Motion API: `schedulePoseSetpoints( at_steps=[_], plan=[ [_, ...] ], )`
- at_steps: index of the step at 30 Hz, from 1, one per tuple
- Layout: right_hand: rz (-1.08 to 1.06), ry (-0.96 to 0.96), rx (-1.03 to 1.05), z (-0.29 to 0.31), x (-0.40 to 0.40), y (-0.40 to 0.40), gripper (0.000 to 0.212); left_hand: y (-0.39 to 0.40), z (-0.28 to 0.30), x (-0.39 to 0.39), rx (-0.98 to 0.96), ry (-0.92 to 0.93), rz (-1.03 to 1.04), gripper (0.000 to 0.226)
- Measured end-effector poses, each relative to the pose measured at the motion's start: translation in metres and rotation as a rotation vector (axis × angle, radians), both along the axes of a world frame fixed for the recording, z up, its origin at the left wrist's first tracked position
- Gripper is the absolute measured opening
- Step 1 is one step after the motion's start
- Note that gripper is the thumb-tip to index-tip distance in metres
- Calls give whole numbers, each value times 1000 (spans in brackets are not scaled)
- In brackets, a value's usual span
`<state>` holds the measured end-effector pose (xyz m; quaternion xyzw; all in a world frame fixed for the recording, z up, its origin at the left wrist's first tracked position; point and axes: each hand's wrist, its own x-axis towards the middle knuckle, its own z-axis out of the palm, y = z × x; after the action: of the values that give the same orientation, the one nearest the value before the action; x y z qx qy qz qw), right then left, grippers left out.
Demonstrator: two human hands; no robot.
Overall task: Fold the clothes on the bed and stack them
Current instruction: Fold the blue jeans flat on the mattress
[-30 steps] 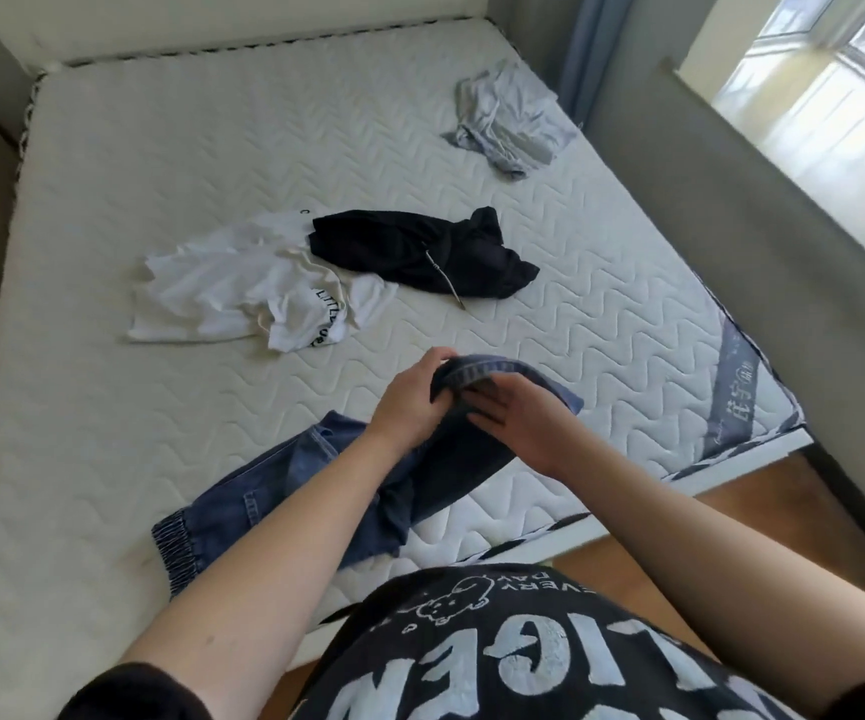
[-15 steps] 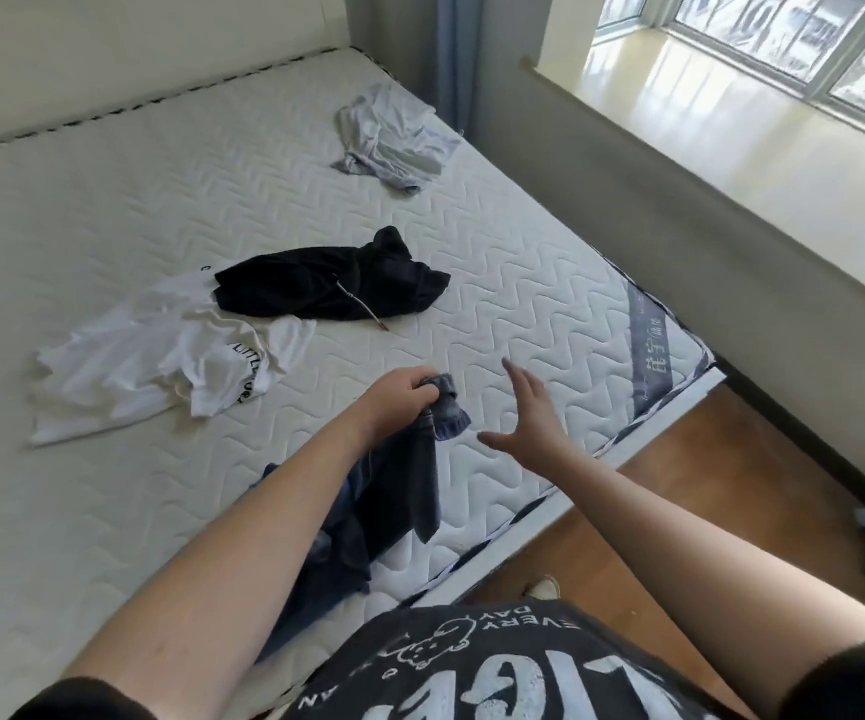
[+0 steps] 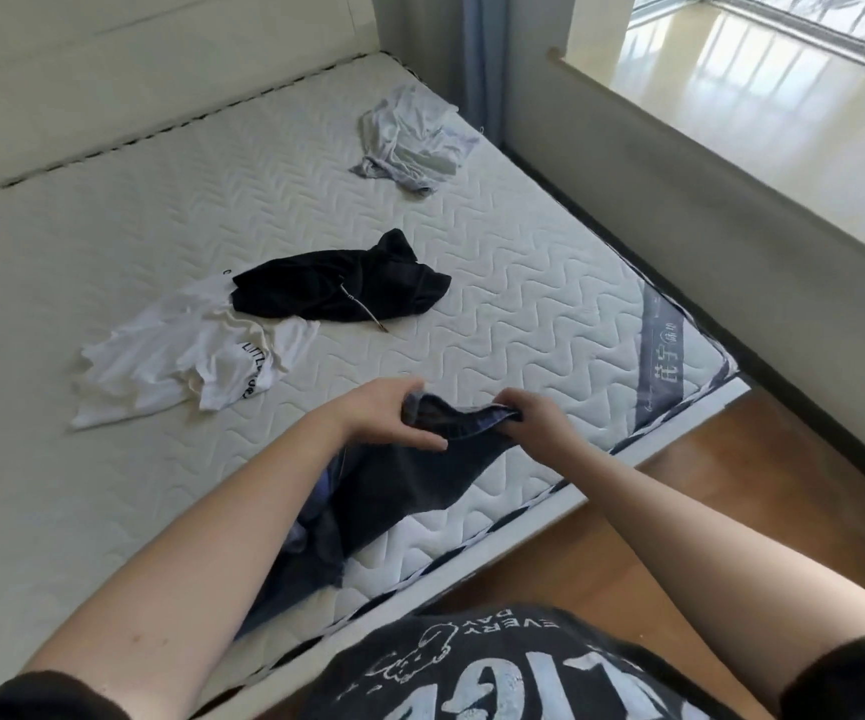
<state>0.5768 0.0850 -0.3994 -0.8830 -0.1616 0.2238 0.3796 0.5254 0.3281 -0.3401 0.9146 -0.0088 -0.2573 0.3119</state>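
Currently, you are gripping the dark jeans (image 3: 399, 491) by the waistband, left hand (image 3: 394, 415) and right hand (image 3: 539, 420) each pinching one end, with the legs trailing over the near edge of the mattress (image 3: 524, 314). Keep the waistband taut and level, aligning the legs before laying them flat.

From the jeans (image 3: 409, 475) held at the mattress (image 3: 108, 283) foot edge, bare quilting runs open toward 3 o'clock as far as the corner label (image 3: 661, 350). At 11 o'clock the white shirt (image 3: 181, 366) and the black garment (image 3: 337, 283) overlapping it block the way, and the grey one (image 3: 409, 137) lies well apart at 12. The wall ledge (image 3: 680, 163) seems to close off the 2 o'clock side.
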Motion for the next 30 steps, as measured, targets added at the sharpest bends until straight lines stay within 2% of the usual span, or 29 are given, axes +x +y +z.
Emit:
schedulePoseSetpoints(
  at_steps=[3, 6, 8, 10, 15, 18, 21, 23, 27, 30],
  plan=[
    [51, -41, -29, 6, 13, -19, 21, -10, -9, 6, 298, -11, -243, 78],
    [16, -24, 6, 6, 18, -27, 25, -19, -16, 11, 404, -109, -266, 69],
    [-6, -14, 42, 4, 20, -29, 19, -21, -18, 13, 357, -150, -182, 62],
    [-30, 7, 63, 1, 22, -33, 11, -18, -18, 16, 222, -165, -49, 54],
    [-90, 36, 55, -3, 28, -39, 29, -4, -18, 29, -8, -209, 183, 35],
    [-113, 35, 46, -2, 31, -38, 33, -1, -23, 40, -130, -244, 309, 14],
    [-128, 48, -17, 0, 32, -35, 32, 5, -27, 53, -176, -261, 353, 21],
    [-136, 39, -85, 3, 35, -31, 39, 9, -29, 64, -188, -287, 372, 22],
    [-184, -104, -288, 10, 42, -22, 45, 13, -29, 87, -200, -373, 374, 14],
    [-202, -138, -447, 14, 44, -16, 47, 7, -26, 106, -202, -397, 314, 23]
  ],
)
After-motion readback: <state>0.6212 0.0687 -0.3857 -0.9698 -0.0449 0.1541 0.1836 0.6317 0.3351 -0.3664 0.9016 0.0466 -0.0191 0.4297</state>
